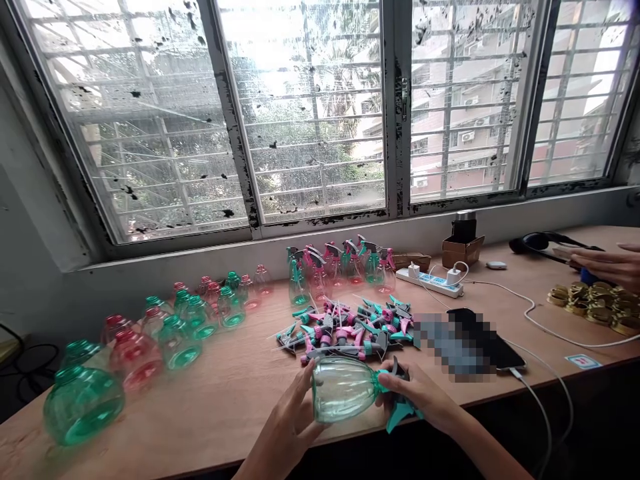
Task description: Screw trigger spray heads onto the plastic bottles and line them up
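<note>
A clear green bottle (344,389) lies on its side in the air at the table's front edge, its base to the left. My left hand (294,415) is wrapped round the base end. At the neck, my right hand (417,393) grips a teal and grey spray head (400,412), which meets the bottle's mouth; the threads are hidden by the fingers. Just behind is a pile of loose pink, teal and grey spray heads (345,327). Green bottles (83,407) and red bottles (135,359) without heads stand at the left. Several bottles with spray heads (320,277) stand near the window.
A power strip (430,281) with plugs, a small cardboard box (463,251) and headphones (543,241) are at the back right. A phone (483,337) with a white cable lies right of the pile. Another person's hand (607,267) is above gold-coloured parts (595,307) at far right.
</note>
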{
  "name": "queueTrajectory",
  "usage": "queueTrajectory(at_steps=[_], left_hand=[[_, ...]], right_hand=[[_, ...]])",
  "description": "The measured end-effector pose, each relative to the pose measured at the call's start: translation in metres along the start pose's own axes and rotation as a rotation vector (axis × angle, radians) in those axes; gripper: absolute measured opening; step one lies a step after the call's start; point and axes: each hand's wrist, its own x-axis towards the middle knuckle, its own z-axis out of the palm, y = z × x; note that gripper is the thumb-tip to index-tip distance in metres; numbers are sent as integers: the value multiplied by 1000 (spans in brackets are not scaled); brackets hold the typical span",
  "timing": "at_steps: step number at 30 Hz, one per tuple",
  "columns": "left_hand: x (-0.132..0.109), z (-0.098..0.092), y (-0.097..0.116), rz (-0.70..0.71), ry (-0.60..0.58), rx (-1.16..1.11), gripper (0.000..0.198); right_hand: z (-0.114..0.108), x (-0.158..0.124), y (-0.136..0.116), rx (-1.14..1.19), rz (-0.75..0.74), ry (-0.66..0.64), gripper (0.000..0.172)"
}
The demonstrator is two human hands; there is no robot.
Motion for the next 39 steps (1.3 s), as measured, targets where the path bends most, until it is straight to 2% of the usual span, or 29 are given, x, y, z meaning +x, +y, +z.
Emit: queueTrajectory(at_steps=[4,9,14,17,20,26,32,36,39], left_hand=[[-2,-1,0,3,-21,-64,96],[1,-6,14,-23,-41,-14,86],[3,0,6,21,-10,-7,74],[2,2,0,-8,-22,-40,84],[2,-2,4,-3,-43,-88,95],[2,-9,18,-41,-73,-90,87],[1,-4,11,-32,-41,-32,83],[1,-3,10,-42,-72,-159,99],[1,-6,14,-64,-118,-268,95]], right_hand=[[0,0,0,17,2,-16,47],[1,-1,-4,11,-1,-12,49],[2,-1,-3,-12,1,-13,51],[1,-1,-1,13,9,-16,50],[1,-1,0,21,5,-30,47],[1,-2,-3,7,10,-35,47],[0,-1,1,21,18,-33,44],[0,-1,1,8,14,-37,46],[2,-2,-2,-10,17,-39,46]])
